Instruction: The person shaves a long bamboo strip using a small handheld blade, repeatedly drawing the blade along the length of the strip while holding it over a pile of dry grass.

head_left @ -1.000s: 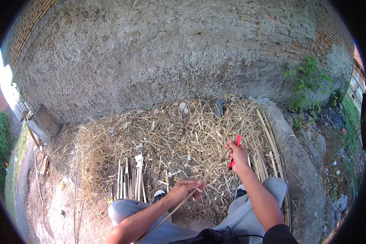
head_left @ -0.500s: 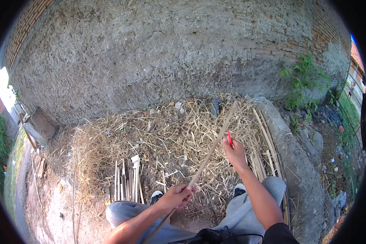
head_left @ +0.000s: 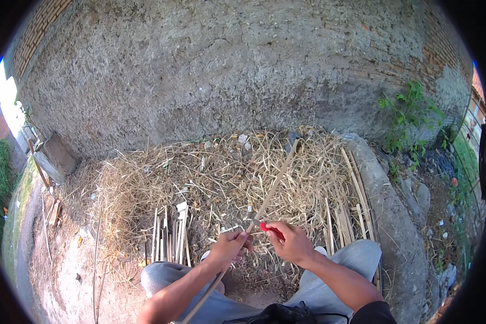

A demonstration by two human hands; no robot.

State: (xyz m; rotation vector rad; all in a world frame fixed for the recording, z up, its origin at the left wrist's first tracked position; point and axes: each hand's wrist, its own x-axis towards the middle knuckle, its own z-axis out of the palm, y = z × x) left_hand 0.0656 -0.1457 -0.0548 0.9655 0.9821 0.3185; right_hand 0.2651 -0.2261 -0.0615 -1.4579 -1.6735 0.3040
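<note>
Shavings [head_left: 221, 183] of pale, curly straw-like strips lie heaped thick on the ground beyond the long stick [head_left: 272, 189], and a row of flat, straight slats [head_left: 167, 237] stands just left of its near end, so a good deal of splitting looks done while this one stick is only at its start. The left hand [head_left: 229, 245] has its fingers clamped round the thin, smooth, tan stick, which runs from the lap up toward the rough grey wall [head_left: 227, 70]. Touching the stick beside that grip, the right hand [head_left: 291, 243] is closed tight on a red-handled knife [head_left: 271, 229].
</note>
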